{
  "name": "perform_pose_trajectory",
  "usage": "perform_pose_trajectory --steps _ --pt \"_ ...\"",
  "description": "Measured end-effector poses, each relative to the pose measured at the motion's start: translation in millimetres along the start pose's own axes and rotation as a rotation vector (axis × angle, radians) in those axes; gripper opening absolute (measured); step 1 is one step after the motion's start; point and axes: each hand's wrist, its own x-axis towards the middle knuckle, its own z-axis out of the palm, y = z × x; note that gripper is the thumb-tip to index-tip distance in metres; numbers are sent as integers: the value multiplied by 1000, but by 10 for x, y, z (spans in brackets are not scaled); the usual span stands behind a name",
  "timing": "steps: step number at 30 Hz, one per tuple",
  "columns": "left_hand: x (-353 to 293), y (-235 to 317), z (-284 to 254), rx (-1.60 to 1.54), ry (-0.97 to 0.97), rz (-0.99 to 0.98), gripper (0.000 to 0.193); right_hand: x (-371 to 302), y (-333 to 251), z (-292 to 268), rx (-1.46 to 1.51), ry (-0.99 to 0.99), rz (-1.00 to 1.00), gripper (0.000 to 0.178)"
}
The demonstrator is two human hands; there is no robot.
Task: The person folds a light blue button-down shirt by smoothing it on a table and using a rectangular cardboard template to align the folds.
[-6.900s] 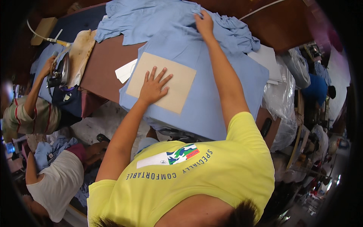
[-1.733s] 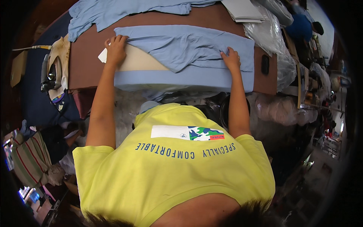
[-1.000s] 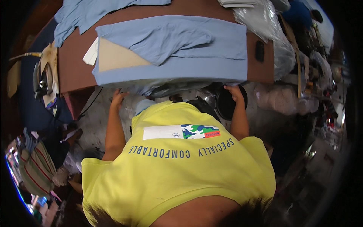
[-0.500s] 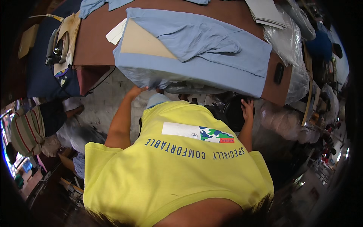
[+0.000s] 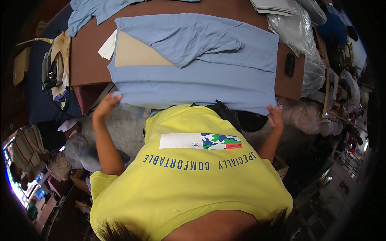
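Note:
A light blue garment [image 5: 193, 84] lies spread over a brown-covered table, its near edge drawn out past the table's front. My left hand [image 5: 106, 105] pinches the near left corner of the cloth. At the opposite end, my right hand [image 5: 275, 115] grips the near right corner. The cloth between them hangs fairly taut in front of my body. A beige board [image 5: 138, 50] shows where the upper layer is folded back in a diagonal. Bunched fabric [image 5: 197, 42], perhaps a sleeve, rests on top.
An iron [image 5: 51, 72] stands on a scorched cloth at the left. White card pieces [image 5: 107, 45] lie beside the garment. Another blue garment [image 5: 100, 10] is at the back. On the right are a black object [image 5: 289, 65], clear plastic bags [image 5: 295, 30] and white sheets [image 5: 273, 6].
Both hands have come up from below the table edge, now holding the garment's near corners. The front flap, which hung down, is lifted and pulled toward me.

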Motion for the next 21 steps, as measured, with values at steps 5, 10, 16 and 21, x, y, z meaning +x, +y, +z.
perform_pose_trajectory --steps 5,10,16,21 --pt "156 1275 -9 -215 -49 295 30 548 -632 41 409 -23 -233 27" --pt "1260 1962 -240 -262 -79 380 27 1609 -1065 325 800 -67 -68 16" --pt "2422 1870 -283 -292 -67 42 30 2301 -803 477 890 379 12 28" --pt "2307 1781 -165 -356 -17 44 33 1950 -991 1084 518 467 -210 41"
